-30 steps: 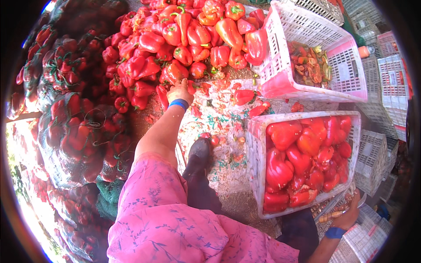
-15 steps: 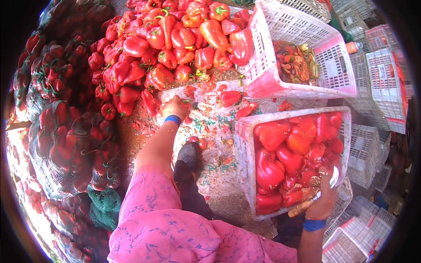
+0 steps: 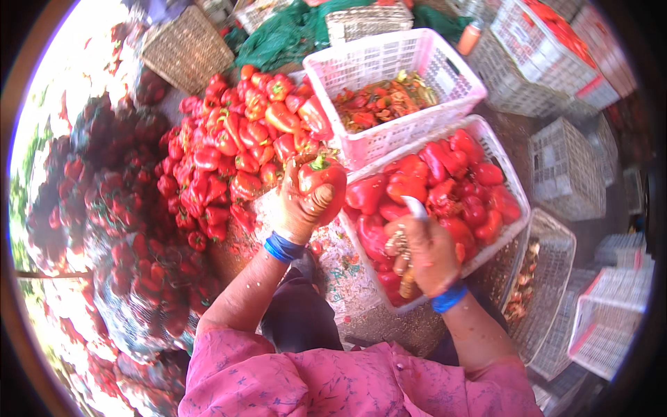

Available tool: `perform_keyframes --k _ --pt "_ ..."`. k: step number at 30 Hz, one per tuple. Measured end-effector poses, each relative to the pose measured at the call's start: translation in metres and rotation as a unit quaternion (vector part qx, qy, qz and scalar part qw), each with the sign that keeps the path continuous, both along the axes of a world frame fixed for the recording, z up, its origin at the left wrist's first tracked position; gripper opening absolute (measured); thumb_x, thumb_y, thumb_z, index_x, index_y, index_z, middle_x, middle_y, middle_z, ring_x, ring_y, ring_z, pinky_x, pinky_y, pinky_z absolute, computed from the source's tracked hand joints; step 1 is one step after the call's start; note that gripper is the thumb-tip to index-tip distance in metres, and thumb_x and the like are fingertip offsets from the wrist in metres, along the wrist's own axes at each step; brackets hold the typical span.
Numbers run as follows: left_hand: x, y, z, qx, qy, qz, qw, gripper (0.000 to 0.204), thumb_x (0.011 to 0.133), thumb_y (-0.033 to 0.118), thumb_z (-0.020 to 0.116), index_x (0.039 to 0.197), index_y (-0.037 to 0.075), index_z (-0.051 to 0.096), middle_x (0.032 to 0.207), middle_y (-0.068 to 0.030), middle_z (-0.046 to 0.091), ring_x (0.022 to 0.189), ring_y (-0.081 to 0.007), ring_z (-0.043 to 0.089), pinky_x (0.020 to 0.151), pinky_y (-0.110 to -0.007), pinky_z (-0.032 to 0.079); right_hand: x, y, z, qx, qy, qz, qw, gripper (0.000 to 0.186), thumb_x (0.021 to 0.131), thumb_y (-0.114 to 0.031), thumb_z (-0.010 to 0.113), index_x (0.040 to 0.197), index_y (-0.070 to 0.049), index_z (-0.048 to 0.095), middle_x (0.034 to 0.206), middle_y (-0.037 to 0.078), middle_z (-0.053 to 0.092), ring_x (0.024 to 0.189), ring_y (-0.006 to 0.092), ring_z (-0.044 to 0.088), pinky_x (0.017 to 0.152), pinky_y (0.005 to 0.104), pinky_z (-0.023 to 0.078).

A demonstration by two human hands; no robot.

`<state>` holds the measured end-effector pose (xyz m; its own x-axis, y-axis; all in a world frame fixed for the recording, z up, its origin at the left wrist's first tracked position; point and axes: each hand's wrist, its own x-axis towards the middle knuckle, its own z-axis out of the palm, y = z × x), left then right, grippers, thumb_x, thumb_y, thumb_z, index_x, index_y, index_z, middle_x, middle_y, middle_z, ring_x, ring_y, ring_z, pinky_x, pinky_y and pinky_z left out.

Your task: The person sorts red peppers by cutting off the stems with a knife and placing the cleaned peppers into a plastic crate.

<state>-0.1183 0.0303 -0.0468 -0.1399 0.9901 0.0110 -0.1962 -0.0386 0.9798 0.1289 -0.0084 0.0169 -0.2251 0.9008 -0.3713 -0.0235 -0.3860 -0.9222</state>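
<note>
My left hand (image 3: 297, 203) grips a red bell pepper (image 3: 325, 179) by its side, green stem uppermost. My right hand (image 3: 429, 251) is closed round the handle of a knife (image 3: 414, 207) with a short curved silver blade and yellowish handle, held over a crate (image 3: 522, 207) full of red peppers, some of which it hides. A loose pile of red peppers (image 3: 208, 158) lies beyond my left hand, and a pink-and-white crate (image 3: 385, 142) holding pepper scraps stands behind the full crate.
Netted sacks of peppers (image 3: 149, 285) are heaped along the left. Stacked crates (image 3: 564, 163) stand on the right, with another crate (image 3: 608, 313) lower down. Green netting (image 3: 274, 38) and an orange bottle (image 3: 470, 38) are at the back. Pepper bits litter the pale sheet (image 3: 340, 278) underfoot.
My left hand has risen from the pile with a pepper in it. My right hand with the knife has come inward over the full crate. The view has shifted.
</note>
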Motion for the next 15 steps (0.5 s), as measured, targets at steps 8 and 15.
perform_keyframes --k 8,15 --pt "0.108 -0.031 0.067 0.11 0.16 -0.016 0.981 0.09 0.074 0.044 0.09 0.136 0.001 0.041 0.122 -0.01 0.06 0.109 -0.0187 0.059 0.098 -0.033 0.049 0.018 -0.009 0.025 0.115 -0.055 -0.01 0.992 0.046 0.104 -0.043 0.054 0.099 0.0 0.068 0.076 0.015 0.068 0.069 0.0269 0.067 0.065 0.0389 0.052" --pt "0.135 -0.041 0.033 0.106 0.253 0.065 0.96 0.092 0.078 0.064 0.078 0.134 -0.003 0.048 0.124 -0.019 0.058 0.114 -0.0313 0.057 0.1 -0.043 0.046 0.044 -0.004 0.021 0.06 -0.098 0.049 0.992 0.058 0.103 -0.056 0.048 0.092 -0.003 0.069 0.066 0.009 0.063 0.062 0.0198 0.063 0.059 0.0377 0.049"
